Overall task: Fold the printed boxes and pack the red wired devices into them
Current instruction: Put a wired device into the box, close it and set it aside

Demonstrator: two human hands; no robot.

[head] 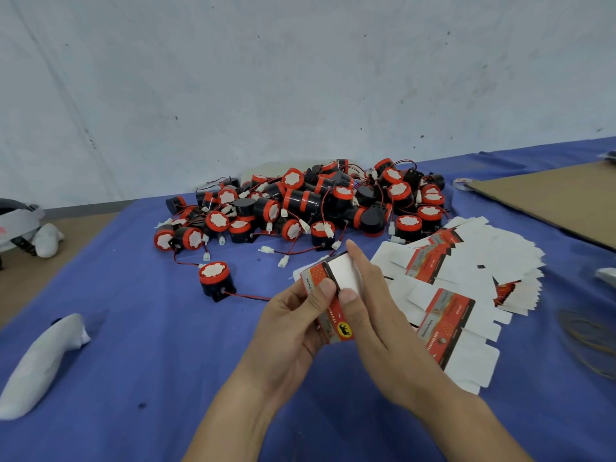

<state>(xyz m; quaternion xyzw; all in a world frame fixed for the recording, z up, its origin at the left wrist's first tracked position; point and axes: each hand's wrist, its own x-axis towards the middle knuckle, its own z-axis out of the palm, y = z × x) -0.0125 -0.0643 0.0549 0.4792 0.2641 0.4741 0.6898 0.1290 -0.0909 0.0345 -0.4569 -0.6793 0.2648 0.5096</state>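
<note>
Both hands hold one box (pixel 343 273) just above the blue bench (pixel 140 328), near the middle. The left hand (pixel 290 331) has its grip closed on the box's left side, thumb pressed on the red printed face. The right hand (pixel 380 311) grips the right side, thumb beside the left thumb and fingers reaching over the far edge. The box looks partly folded, a white panel facing up. Flat boxes (pixel 466 285) lie fanned out just right of the hands. A pile of devices (pixel 300 205) sits at the far middle, wires tangled. One lone device (pixel 215 280) stands left of the box, its red wire running toward the hands. Cardboard (pixel 550 201) lies far right.
</note>
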